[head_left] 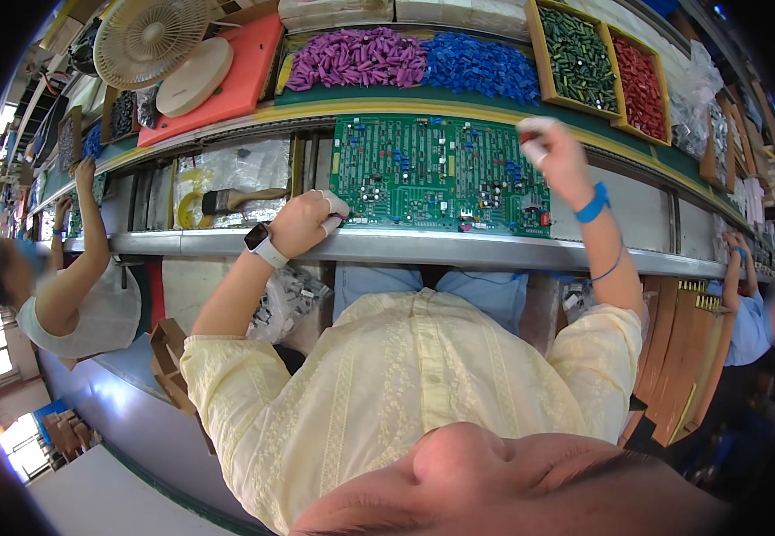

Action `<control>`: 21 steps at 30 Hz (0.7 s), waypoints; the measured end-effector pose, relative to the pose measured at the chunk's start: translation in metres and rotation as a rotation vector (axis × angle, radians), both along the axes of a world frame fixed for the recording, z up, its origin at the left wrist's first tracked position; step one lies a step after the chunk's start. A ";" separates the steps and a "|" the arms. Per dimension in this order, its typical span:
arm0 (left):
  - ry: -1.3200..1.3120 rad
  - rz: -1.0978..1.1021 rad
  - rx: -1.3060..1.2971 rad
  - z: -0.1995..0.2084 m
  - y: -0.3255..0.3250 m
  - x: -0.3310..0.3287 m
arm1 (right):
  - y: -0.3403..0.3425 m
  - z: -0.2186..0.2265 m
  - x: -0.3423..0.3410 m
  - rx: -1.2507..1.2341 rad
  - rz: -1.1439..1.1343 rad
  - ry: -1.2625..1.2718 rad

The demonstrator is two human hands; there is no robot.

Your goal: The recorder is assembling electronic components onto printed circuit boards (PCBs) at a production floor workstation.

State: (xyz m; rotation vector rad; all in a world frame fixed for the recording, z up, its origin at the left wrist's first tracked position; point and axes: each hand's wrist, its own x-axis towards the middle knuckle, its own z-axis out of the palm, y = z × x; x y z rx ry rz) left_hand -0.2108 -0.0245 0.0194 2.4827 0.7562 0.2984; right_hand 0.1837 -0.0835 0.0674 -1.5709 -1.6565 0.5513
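Observation:
A large green circuit board (423, 174) lies on the conveyor line in front of me, packed with small parts. My left hand (302, 221), with a white watch on the wrist and white finger covers, sits curled at the board's lower left corner and touches its edge. Whether anything is inside that fist is hidden. My right hand (555, 154), with a blue band on the wrist, is raised over the board's upper right part. Its white-covered fingertips pinch a small red part (528, 137).
Behind the board lie heaps of purple parts (356, 58) and blue parts (481, 67), plus trays of green parts (577, 55) and red parts (639, 85). A paintbrush (235, 198) lies left of the board. A fan (150, 36) stands far left. A metal rail (423, 248) runs along the front. Co-workers sit at left (75, 299) and right (749, 308).

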 end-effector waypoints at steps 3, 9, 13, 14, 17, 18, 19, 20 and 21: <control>-0.012 -0.035 0.031 0.003 0.000 0.000 | -0.018 0.001 -0.049 -0.056 0.213 -0.042; -0.052 -0.091 0.094 0.003 0.001 0.004 | -0.032 -0.005 -0.085 -0.196 0.242 -0.211; -0.067 -0.102 0.081 0.001 0.000 0.004 | -0.034 -0.008 -0.093 -0.215 0.262 -0.351; -0.071 -0.102 0.079 0.001 -0.001 0.005 | -0.034 -0.011 -0.094 -0.176 0.266 -0.369; -0.038 -0.102 0.112 0.001 -0.003 0.005 | -0.032 -0.015 -0.096 -0.063 0.306 -0.532; -0.020 -0.091 0.115 0.001 -0.004 0.005 | -0.031 -0.014 -0.097 -0.064 0.308 -0.535; 0.000 -0.080 0.119 0.001 -0.005 0.005 | -0.030 -0.013 -0.098 -0.094 0.309 -0.556; -0.002 -0.078 0.118 0.003 -0.006 0.005 | -0.029 -0.013 -0.099 -0.125 0.311 -0.577; -0.010 -0.079 0.123 0.005 -0.006 0.004 | -0.028 -0.013 -0.099 -0.126 0.314 -0.580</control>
